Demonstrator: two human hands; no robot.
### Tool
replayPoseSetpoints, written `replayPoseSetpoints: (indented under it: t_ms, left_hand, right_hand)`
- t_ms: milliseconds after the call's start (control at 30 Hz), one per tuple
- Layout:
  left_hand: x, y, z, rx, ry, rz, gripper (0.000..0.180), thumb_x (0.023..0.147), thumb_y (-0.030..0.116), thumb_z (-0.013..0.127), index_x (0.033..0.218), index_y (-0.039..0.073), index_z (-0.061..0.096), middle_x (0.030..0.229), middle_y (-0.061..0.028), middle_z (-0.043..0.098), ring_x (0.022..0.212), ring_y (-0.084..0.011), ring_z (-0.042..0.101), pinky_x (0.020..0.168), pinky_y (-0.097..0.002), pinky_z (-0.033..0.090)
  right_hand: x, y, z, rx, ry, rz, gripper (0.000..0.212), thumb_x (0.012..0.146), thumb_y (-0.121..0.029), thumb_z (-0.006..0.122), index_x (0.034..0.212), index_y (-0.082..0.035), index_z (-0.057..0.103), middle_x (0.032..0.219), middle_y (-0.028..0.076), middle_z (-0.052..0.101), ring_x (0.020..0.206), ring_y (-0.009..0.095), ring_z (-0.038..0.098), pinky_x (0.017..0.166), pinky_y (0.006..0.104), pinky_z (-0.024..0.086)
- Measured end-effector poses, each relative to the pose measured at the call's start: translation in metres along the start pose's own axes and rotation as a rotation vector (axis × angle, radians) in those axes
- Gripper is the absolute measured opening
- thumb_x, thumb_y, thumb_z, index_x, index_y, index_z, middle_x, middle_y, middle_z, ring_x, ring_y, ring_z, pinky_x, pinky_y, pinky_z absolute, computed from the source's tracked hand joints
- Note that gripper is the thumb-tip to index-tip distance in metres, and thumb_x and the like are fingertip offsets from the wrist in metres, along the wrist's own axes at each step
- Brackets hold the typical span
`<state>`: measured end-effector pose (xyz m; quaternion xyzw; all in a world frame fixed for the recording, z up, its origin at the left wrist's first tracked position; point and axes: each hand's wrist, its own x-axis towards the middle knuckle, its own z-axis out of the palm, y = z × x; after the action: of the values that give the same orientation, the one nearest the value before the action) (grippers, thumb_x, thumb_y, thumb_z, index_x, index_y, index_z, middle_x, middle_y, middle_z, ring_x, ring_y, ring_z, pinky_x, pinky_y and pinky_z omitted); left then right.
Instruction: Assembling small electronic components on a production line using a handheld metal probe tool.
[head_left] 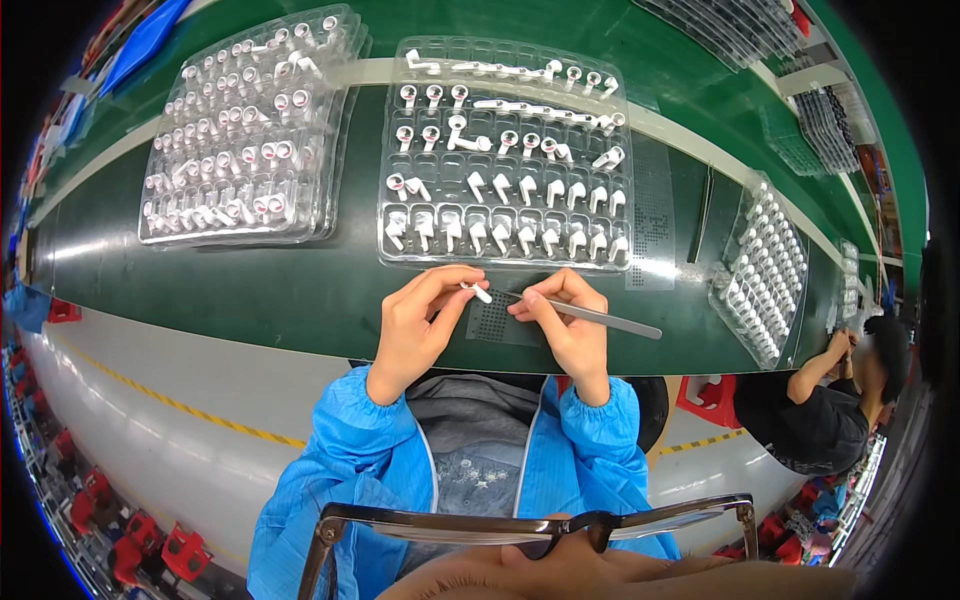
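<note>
Between thumb and fingers, my left hand (425, 312) pinches a small white earbud (481, 293), its stem pointing toward the right. My right hand (567, 318) is closed on metal tweezers (618, 322), whose tips come close to the earbud; whether they touch it I cannot tell. Just beyond both hands lies a clear plastic tray (505, 262) with rows of white earbuds in its pockets, some pockets bare. Under the hands, a small sheet with a grid of dark dots (490, 318) rests on the green bench mat.
Stacked clear trays of earbuds (232, 236) stand at the left. A dotted clear sheet (652, 225) and a thin dark tool (705, 215) lie right of the middle tray. Farther right is another filled tray (765, 270), with a person in black (820, 420) seated beyond it.
</note>
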<state>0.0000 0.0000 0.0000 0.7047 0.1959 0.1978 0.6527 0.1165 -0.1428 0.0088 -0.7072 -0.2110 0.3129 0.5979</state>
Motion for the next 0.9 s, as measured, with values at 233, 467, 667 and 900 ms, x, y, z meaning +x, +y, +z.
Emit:
replayPoseSetpoints:
  t_ms: [233,467,667,900]
  left_hand:
    - [-0.0016,0.0001,0.0008,0.008,0.0,0.029,0.017,0.087,-0.006,0.053,0.103,-0.005,0.06,0.102,-0.0125,0.064,0.096,-0.0211,0.065,0.078,-0.0275,0.053]
    - [-0.0022,0.0003,0.0004,0.019,-0.009,0.037,0.018,0.087,-0.007,0.053,0.103,-0.005,0.06,0.102,-0.0126,0.064,0.097,-0.021,0.064,0.079,-0.0279,0.053]
    - [-0.0025,0.0011,0.0003,0.021,-0.025,0.042,0.02,0.086,-0.009,0.052,0.104,-0.005,0.06,0.103,-0.0128,0.063,0.097,-0.0213,0.064,0.08,-0.0283,0.053]
    - [-0.0019,0.0,0.0001,0.027,-0.038,0.049,0.02,0.086,-0.009,0.052,0.104,-0.005,0.06,0.104,-0.0127,0.063,0.098,-0.0213,0.064,0.081,-0.0286,0.053]
  right_hand:
    - [-0.0022,0.0055,0.0004,0.083,0.016,-0.008,0.008,0.085,-0.003,0.06,0.083,0.004,0.057,0.074,0.013,0.067,0.072,0.016,0.067,0.065,0.025,0.054]
    - [-0.0013,0.0046,0.0001,0.089,-0.014,0.009,0.011,0.087,-0.004,0.06,0.082,0.003,0.054,0.077,0.013,0.064,0.074,0.018,0.066,0.067,0.0257,0.054]
    - [-0.0017,0.0044,-0.0012,0.104,-0.011,-0.005,0.007,0.084,-0.002,0.061,0.082,0.004,0.057,0.075,0.012,0.066,0.073,0.016,0.067,0.066,0.0247,0.054]
    - [-0.0022,0.0011,-0.0014,0.176,-0.031,0.033,0.007,0.085,-0.002,0.062,0.084,0.003,0.057,0.08,0.011,0.065,0.08,0.016,0.066,0.071,0.0253,0.054]
